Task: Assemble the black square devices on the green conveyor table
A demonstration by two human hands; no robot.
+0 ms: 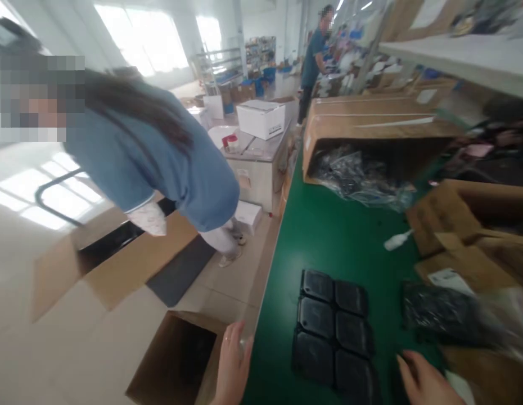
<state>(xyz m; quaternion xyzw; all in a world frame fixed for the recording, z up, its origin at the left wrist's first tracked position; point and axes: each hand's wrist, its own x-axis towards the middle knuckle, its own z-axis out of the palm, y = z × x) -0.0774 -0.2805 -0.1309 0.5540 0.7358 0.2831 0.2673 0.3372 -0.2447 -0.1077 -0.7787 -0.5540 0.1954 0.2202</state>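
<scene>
- While both hands flank it, the tray block (335, 332), six black shells in two columns, lies flat and untouched on the green table (329, 236), close to its near edge.
- Left hand (234, 360): at 8 o'clock from the block, on the table lip, fingers loosely extended; nothing is plainly held.
- Right hand (422, 382): at 4 o'clock, palm down, fingers curved, partly cut off by the frame; whether it grips anything cannot be told.
- Step in hand, as judged: approach to the block, with no contact made. A lift would call for a hand on each opposite side, keeping the shells level.
- Bag (438, 315) of dark parts: 3 o'clock, near.
- White bottle (397, 241): 1 o'clock.
- Carton (371, 135), lying on its side with plastic wraps spilling out: 12 o'clock, well apart.
- Floor box (177, 360), open: 9 o'clock, below the table edge.
- Co-worker (152, 163) in blue: 10 o'clock, bent over another box.
</scene>
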